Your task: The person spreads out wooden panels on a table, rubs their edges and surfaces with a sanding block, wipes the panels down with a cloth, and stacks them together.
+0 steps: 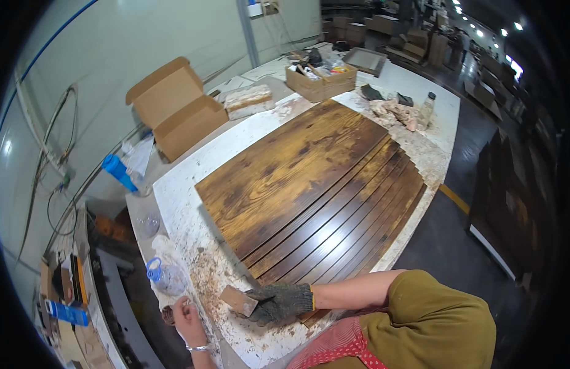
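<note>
My left hand (190,325), bare with a bracelet at the wrist, has its fingers curled in at the table's left edge. It is right beside a small round brown container (168,315); what the fingers hold, if anything, is hidden. A dark knitted glove covers my right hand (279,304), which grips a flat tan rectangular piece (238,300) over the dusty white tabletop. Just beyond that hand lies a fanned stack of brown wood-grain boards (297,172), the top one fully exposed and the others showing as overlapping strips.
A clear bottle with a blue cap (167,277) stands near my left hand. An open cardboard box (189,117), a blue bottle (117,172) and a carton of supplies (322,83) sit farther back. Crumpled cloth (395,114) and a small bottle (426,111) lie at the far right.
</note>
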A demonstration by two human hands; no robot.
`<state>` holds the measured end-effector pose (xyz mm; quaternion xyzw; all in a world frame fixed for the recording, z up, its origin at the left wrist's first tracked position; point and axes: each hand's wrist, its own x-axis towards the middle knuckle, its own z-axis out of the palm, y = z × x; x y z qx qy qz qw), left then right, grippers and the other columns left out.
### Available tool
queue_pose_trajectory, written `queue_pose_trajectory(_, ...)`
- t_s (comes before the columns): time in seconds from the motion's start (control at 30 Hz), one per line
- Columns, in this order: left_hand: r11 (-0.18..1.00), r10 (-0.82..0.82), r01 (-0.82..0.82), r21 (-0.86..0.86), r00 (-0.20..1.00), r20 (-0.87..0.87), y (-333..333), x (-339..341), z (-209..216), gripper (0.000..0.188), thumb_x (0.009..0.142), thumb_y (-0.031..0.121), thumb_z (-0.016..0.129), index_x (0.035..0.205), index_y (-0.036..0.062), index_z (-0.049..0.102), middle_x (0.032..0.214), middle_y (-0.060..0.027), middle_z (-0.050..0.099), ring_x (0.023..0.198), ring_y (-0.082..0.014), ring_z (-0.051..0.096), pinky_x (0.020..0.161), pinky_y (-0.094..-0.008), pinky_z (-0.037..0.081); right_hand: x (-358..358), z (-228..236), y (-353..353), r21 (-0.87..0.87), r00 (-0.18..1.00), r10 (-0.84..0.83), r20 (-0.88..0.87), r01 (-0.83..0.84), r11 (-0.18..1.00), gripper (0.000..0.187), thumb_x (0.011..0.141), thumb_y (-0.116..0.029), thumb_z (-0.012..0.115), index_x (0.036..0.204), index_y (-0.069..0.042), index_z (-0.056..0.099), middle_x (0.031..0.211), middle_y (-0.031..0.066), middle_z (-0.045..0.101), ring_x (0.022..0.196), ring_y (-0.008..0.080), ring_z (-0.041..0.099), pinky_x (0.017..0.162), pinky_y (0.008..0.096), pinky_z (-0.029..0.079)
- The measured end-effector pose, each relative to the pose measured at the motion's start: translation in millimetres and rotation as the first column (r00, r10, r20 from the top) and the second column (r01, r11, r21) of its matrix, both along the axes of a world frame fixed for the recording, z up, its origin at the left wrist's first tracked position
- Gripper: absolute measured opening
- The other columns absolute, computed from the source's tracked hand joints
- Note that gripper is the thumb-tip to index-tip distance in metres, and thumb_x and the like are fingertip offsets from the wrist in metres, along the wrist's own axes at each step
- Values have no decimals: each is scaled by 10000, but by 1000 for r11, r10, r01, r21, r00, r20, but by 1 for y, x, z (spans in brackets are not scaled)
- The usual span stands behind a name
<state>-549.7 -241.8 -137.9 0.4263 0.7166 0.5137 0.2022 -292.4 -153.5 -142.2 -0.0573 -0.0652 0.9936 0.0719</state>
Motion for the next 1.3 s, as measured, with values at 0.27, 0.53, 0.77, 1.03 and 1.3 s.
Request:
queue_pose_trajectory(0.27,929,-179,330,-170,799,574,43,124,-18,656,926,437,402,1433,105,152,1449,-109,246,1272,-249,320,959,-384,350,128,17,5,231,916,-391,85,364,902,448,909,-263,506,1222,43,409,1079,141,553,944,240,572,826,359,486)
queue_pose_trajectory(0.53,962,-118,234,-139,819,561,64,158,-42,656,903,447,482,1347,-3,310,1333,-138,400,1181,-217,418,985,-330,334,337,33,1,459,355,-911,210,787,413,290,830,-198,598,1041,-22,504,959,113,559,851,216,568,748,357,497)
queue_pose_trajectory(0.77,927,48,-43,-373,999,4,74,172,-36,741,906,532,397,1272,-112,373,1303,-246,423,1198,-328,412,1013,-369,287,482,5,17,961,-456,-847,275,152,230,326,799,-200,652,1068,-34,573,951,117,611,825,221,604,739,333,497)
queue_pose_trajectory(1.03,911,82,-119,-395,990,-111,69,174,-32,751,903,568,352,1241,-99,423,1263,-250,458,1156,-330,443,983,-373,307,505,-3,44,533,-303,-932,-197,-831,158,401,772,-274,627,1101,-52,572,945,162,556,897,323,556,780,408,455)
queue_pose_trajectory(1.3,906,134,-147,-397,989,-60,66,173,-32,814,885,592,365,1328,-89,317,1379,-217,344,1272,-308,334,1040,-359,245,482,9,30,480,-26,-1000,-7,-877,19,392,777,-292,615,1093,-63,577,920,160,569,881,331,564,795,415,452)
